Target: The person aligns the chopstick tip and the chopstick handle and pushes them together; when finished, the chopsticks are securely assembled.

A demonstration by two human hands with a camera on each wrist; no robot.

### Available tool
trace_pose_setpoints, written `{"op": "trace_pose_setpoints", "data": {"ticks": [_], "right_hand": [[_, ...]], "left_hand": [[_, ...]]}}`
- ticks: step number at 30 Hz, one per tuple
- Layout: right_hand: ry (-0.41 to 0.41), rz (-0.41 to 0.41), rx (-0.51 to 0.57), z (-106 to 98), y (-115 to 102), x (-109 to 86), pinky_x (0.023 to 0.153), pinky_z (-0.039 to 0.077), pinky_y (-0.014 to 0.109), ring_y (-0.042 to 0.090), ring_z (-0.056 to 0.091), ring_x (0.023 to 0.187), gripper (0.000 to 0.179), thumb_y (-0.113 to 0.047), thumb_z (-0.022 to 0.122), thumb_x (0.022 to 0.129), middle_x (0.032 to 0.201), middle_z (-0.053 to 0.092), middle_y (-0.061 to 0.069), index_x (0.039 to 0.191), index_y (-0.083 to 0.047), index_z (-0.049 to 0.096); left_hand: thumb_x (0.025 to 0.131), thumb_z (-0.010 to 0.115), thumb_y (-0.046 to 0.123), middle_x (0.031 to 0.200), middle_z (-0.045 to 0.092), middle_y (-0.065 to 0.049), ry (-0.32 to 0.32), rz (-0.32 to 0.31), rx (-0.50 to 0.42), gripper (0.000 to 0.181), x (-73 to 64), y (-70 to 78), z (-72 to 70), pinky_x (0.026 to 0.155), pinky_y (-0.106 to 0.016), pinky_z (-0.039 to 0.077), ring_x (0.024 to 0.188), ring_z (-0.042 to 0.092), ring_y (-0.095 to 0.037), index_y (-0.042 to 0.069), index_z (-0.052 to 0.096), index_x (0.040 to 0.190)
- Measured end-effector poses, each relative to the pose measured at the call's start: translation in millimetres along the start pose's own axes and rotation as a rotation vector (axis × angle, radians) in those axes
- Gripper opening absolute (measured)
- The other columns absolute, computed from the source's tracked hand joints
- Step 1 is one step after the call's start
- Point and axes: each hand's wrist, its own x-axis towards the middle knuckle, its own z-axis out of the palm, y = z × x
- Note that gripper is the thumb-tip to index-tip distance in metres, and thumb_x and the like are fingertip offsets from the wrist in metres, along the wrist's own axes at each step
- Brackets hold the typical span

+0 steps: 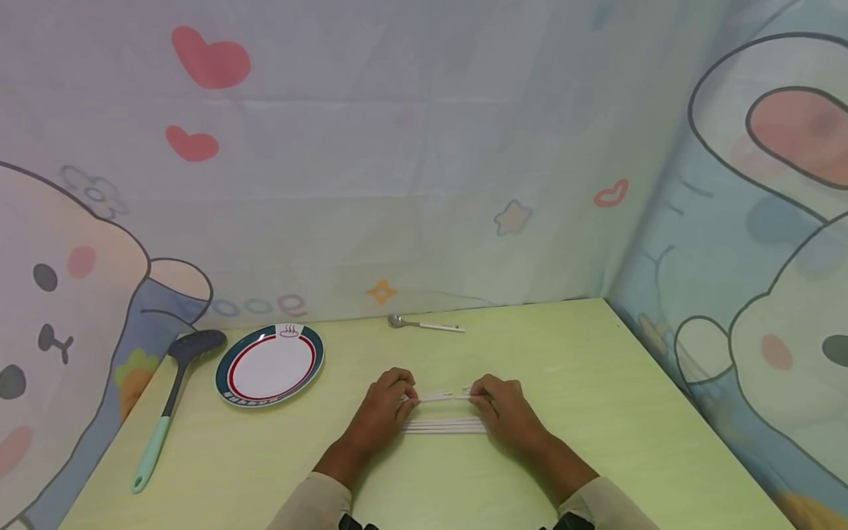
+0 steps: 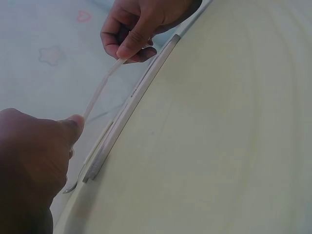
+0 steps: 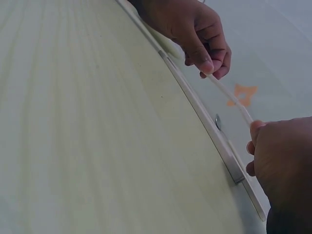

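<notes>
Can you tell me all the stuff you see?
Ladle: one, dark with mint handle, far left
Plate: one, white, teal and red border, beside ladle
Spoon: one, silver and white, back middle
Thin strip: one, whitish, front middle
Slim sticks: several, whitish, lying near strip
Table: one, yellow-green, underneath
Cartoon backdrop: count unclear, pastel, behind and beside
Left hand, right hand: one each, pinching strip
Sleeves: two, beige, bottom
Wrist devices: two, black, by sleeves

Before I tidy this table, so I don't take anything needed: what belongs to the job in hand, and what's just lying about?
In the job:
- thin white strip, being held
- pale sticks, probably, lying closest to the work

Lying about, apparently:
- plate
- ladle
- spoon, further back
</notes>
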Motion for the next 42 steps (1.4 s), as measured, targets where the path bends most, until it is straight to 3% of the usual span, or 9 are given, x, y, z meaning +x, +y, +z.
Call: {"op": "trace_pose_setpoints", "data": {"ticks": [6,10,13,15,21,25,31,36,42], "right_hand": [[0.000,-0.055,-0.028,-2,-1,0.1,0.085,0.050,0.033,0.004,0.060,0.085,0.010,-0.011,0.074,0.103,0.101,0.078,-0.004,0.105,-0.018,0.068],[-0.020,-0.079,-0.001,-2,-3,-1.1,0.076,0.052,0.028,0.002,0.056,0.081,0.010,-0.009,0.072,0.104,0.101,0.074,-0.004,0.107,-0.016,0.067],[-0.024,-0.085,0.014,-2,-4,-2.3,0.079,0.057,0.029,0.005,0.064,0.088,0.010,-0.008,0.072,0.104,0.106,0.073,-0.001,0.110,-0.014,0.068],[-0.027,-0.093,0.021,-1,-5,-2.3,0.082,0.059,0.029,0.008,0.069,0.094,0.010,-0.008,0.072,0.104,0.109,0.073,-0.001,0.113,-0.013,0.069],[-0.007,-0.230,0.027,1,-8,-0.4,0.084,0.061,0.030,0.012,0.072,0.096,0.009,-0.005,0.074,0.102,0.107,0.074,0.000,0.111,-0.008,0.076],[0.010,-0.272,0.053,3,-13,-0.9,0.083,0.060,0.029,0.012,0.071,0.093,0.007,-0.003,0.074,0.101,0.104,0.073,0.001,0.106,-0.007,0.075],[0.034,-0.216,0.065,5,-24,-3.6,0.075,0.057,0.025,0.004,0.062,0.083,0.006,-0.002,0.074,0.100,0.094,0.069,-0.001,0.099,-0.008,0.073],[0.053,-0.207,0.080,3,-33,-2.6,0.073,0.056,0.023,0.000,0.056,0.078,0.012,0.001,0.076,0.097,0.089,0.067,-0.002,0.093,-0.009,0.071],[0.013,-0.225,0.084,0,-23,3.4,0.079,0.062,0.026,0.012,0.071,0.086,0.008,-0.003,0.077,0.098,0.095,0.070,0.002,0.101,-0.007,0.071]], "left_hand": [[0.100,0.077,0.008,0.120,0.065,-0.005,-0.068,0.000,0.079,0.010,1.0,1.4,-1.8,0.089,-0.041,0.053,0.097,0.066,-0.018,0.009,0.068,0.098],[0.102,0.075,0.009,0.103,0.069,0.000,-0.122,-0.041,0.070,0.009,1.1,5.5,-5.2,0.079,-0.034,0.050,0.082,0.058,-0.011,0.012,0.066,0.100],[0.105,0.072,0.010,0.089,0.071,0.001,-0.148,-0.047,0.063,0.005,0.7,8.0,-6.0,0.074,-0.032,0.051,0.076,0.056,-0.010,0.013,0.067,0.105],[0.106,0.071,0.013,0.093,0.076,-0.001,-0.157,-0.029,0.077,0.005,0.4,9.6,-5.9,0.077,-0.034,0.056,0.079,0.064,-0.012,0.012,0.070,0.111],[0.105,0.073,0.021,0.104,0.081,-0.001,-0.138,0.076,0.150,0.015,-0.2,14.5,-6.1,0.086,-0.037,0.063,0.094,0.079,-0.016,0.013,0.080,0.116],[0.104,0.074,0.020,0.093,0.077,0.002,-0.124,0.105,0.145,0.009,0.1,16.5,-4.7,0.078,-0.032,0.061,0.082,0.073,-0.012,0.012,0.078,0.105],[0.103,0.074,0.011,0.085,0.070,0.000,-0.086,0.124,0.030,0.006,0.4,18.3,0.7,0.068,-0.023,0.053,0.072,0.056,-0.005,0.007,0.078,0.101],[0.103,0.072,0.008,0.081,0.065,0.000,-0.090,0.100,-0.051,0.009,0.9,25.4,-0.7,0.067,-0.019,0.050,0.071,0.047,0.001,0.003,0.080,0.103],[0.105,0.071,0.012,0.082,0.066,0.001,-0.089,0.041,-0.033,0.012,0.8,26.3,-0.3,0.069,-0.023,0.050,0.071,0.048,0.000,0.005,0.080,0.105]]}}
